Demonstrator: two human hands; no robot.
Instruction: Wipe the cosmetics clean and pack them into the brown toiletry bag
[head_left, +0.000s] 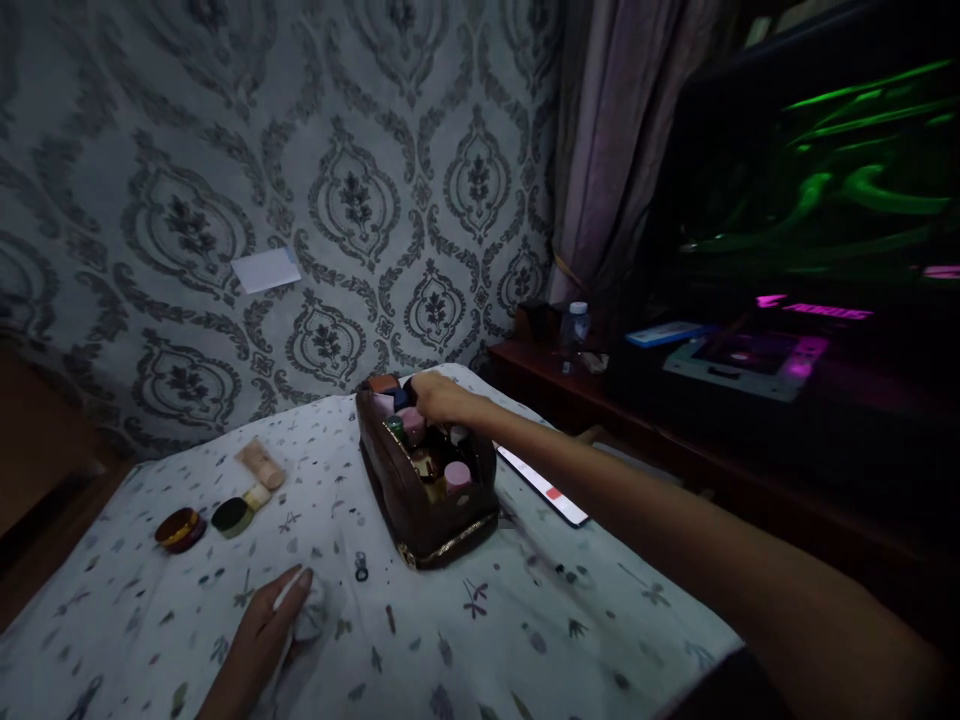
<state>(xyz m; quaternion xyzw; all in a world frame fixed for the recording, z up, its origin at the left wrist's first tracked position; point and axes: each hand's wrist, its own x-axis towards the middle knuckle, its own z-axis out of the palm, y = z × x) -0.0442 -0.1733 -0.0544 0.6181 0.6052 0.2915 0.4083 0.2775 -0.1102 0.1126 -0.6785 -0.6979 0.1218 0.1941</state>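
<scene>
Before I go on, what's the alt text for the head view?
The right hand is at the far end of an open dark-brown zippered bag of small containers, on a white leaf-print cloth. The left hand holds an unclear white item; a beige tube and two round dark-topped jars lie to the left.

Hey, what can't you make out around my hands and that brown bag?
All in the head view:
Right hand: its fingertips, and anything they grip, are hidden by the hand itself at the far end of the brown bag.
Left hand: the white item it holds is too dim and blurred to identify.
Pink-topped container: its lower part is behind the bag's wall.
Phone: screen text is too small.
</scene>
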